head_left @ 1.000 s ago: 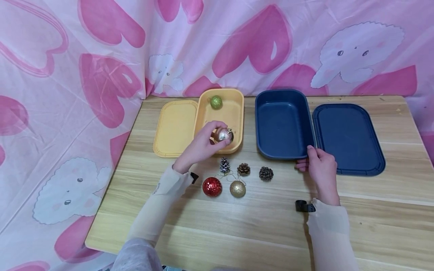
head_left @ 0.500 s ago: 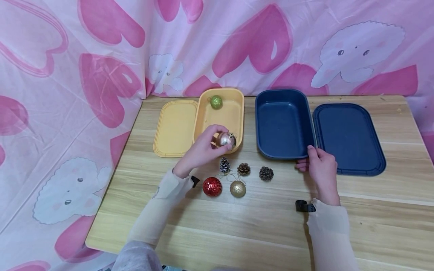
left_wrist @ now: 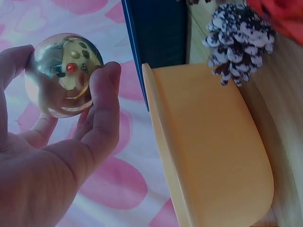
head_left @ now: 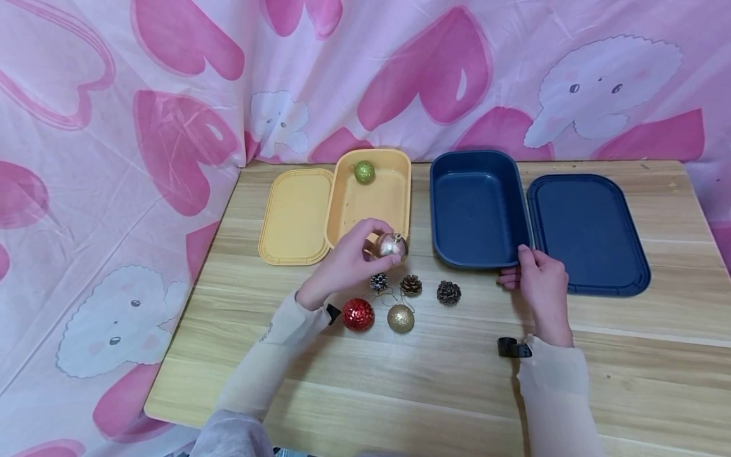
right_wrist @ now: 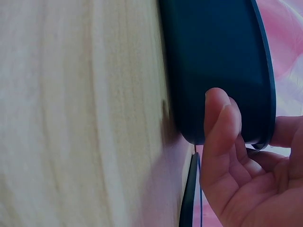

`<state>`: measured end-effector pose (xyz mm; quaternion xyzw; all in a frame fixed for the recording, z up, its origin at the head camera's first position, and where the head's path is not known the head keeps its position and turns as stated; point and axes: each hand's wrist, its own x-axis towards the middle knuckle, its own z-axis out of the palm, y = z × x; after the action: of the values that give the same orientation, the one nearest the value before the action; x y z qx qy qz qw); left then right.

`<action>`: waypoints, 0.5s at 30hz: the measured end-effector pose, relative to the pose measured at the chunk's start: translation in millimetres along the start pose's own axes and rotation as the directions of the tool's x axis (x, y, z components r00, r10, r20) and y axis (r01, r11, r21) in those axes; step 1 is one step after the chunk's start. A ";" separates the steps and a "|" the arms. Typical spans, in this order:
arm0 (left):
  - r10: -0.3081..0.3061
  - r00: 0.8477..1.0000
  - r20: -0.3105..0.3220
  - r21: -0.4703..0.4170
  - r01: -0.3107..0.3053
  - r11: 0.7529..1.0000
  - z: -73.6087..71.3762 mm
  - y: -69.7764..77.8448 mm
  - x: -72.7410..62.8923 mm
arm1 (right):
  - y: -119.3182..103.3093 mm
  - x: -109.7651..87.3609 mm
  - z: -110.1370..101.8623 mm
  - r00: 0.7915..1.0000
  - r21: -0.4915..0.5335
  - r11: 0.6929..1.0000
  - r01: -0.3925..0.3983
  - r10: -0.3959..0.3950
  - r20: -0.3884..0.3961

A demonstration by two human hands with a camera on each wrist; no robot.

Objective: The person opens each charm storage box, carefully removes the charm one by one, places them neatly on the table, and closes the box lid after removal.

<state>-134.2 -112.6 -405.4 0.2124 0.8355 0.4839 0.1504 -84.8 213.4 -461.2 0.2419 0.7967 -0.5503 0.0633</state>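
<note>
Held between the thumb and fingers of my left hand (head_left: 354, 257) is a shiny pink-gold Christmas bauble (head_left: 391, 246), raised above the near edge of the yellow box (head_left: 404, 190). In the left wrist view the bauble (left_wrist: 64, 75) mirrors the table. A green glitter bauble (head_left: 364, 172) lies inside the yellow box. My right hand (head_left: 542, 285) grips the near right corner of the dark blue box (head_left: 480, 222), thumb at the rim and fingers against the outer wall, as the right wrist view shows on the box wall (right_wrist: 213, 56).
Three pine cones, one frosted (head_left: 379, 282), one brown (head_left: 410, 285), one dark (head_left: 448, 292), lie before the boxes. Nearer are a red bauble (head_left: 358, 315) and a gold glitter bauble (head_left: 401, 318). A yellow lid (head_left: 296, 216) and a blue lid (head_left: 588, 235) flank the boxes.
My left hand has moved toward me and slightly right with the pink-gold bauble, from over the yellow box to its near edge. The right hand has stayed on the blue box.
</note>
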 end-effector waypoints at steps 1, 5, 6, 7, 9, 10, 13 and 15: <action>-0.004 1.000 0.003 -0.006 0.004 1.000 1.0 0.8 -0.6 | 0.1 0.0 -0.2 1.000 -0.001 1.000 0.002 -0.002 0.002; 0.012 1.000 0.013 -0.025 -0.012 1.000 6.1 3.4 -2.6 | 0.4 0.4 -0.9 1.000 0.000 1.000 0.003 -0.003 0.007; 0.019 1.000 0.014 -0.035 -0.019 0.999 7.6 3.8 -3.1 | 0.4 0.4 -1.1 1.000 0.001 1.000 0.002 -0.002 0.009; 0.026 1.000 0.016 -0.044 -0.025 0.999 8.8 4.4 -3.6 | 0.5 0.5 -1.1 1.000 0.001 1.000 0.003 -0.003 0.009; 0.040 0.999 0.014 -0.056 -0.039 0.998 11.2 5.0 -4.1 | 0.7 0.6 -1.2 1.000 0.001 1.000 0.002 -0.002 0.011; 0.043 0.999 0.011 -0.065 -0.042 0.997 12.1 5.6 -4.6 | 0.7 0.6 -1.3 1.000 -0.001 1.000 0.003 -0.003 0.012; 0.061 0.998 0.003 -0.061 -0.061 0.996 14.5 7.2 -5.9 | 0.7 0.7 -1.5 1.000 -0.002 1.000 0.002 -0.002 0.014; 0.076 0.997 0.000 -0.044 -0.076 0.996 15.9 8.5 -7.0 | 0.7 0.8 -1.4 1.000 -0.003 1.000 0.003 -0.003 0.012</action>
<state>-119.1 -100.5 -405.4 0.2411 0.8158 0.5075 0.1370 -85.0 215.1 -461.5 0.2374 0.7974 -0.5507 0.0676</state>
